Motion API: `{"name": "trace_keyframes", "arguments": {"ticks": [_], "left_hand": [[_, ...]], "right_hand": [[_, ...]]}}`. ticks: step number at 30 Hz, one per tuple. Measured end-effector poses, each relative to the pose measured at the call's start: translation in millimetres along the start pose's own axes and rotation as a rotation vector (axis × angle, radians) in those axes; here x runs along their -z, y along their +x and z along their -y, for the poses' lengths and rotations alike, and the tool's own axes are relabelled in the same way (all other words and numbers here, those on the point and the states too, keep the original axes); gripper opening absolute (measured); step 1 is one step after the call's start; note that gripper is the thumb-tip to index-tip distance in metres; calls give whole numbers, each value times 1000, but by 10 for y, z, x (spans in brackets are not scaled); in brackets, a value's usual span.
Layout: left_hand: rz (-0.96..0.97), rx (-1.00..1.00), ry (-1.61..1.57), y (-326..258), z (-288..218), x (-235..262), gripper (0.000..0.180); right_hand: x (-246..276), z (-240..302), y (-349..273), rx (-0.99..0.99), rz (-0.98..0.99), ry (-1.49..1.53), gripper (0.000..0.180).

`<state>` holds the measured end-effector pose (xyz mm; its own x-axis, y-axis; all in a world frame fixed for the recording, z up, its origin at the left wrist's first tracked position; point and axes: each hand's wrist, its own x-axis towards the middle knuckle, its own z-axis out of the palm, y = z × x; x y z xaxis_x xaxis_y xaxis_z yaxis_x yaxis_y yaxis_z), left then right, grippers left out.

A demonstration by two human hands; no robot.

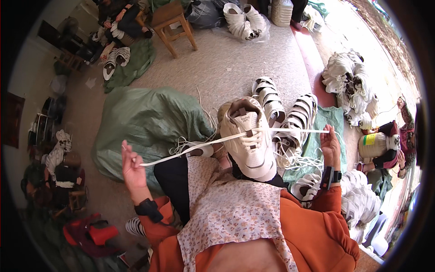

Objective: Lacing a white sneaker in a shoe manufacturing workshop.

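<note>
A white and beige sneaker rests toe toward me at my lap, partly laced. From its eyelets a flat white shoelace runs out to both sides, pulled nearly straight. My left hand, out to the left, pinches one length of it. The other length ends in the closed fingers of my right hand, out to the right. Beside the sneaker stand rows of nested white shoe uppers. A bundle of loose laces lies left of the sneaker, by another pale shoe.
A large green sack bulges on the left. More white uppers lie in heaps at right and on a green cloth. A wooden stool stands far off. Other people sit at the far left and right. A red chair is at the lower left.
</note>
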<state>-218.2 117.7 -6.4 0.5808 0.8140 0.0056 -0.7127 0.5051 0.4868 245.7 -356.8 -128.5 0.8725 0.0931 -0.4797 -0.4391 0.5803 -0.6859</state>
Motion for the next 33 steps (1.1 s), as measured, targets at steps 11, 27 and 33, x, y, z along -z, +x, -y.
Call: {"name": "trace_keyframes", "arguments": {"ticks": [11,27,33], "left_hand": [[350,305,1294,90,1758,-1073,15],[500,273,1488,245,2083,-1158,19],[560,222,1756,258,2060,-1297,20]], "right_hand": [[-85,-99,-25,-8,97,-102,25],[705,31,395,-1,60,135,26],[275,179,169,93,-68,-55,20]]}}
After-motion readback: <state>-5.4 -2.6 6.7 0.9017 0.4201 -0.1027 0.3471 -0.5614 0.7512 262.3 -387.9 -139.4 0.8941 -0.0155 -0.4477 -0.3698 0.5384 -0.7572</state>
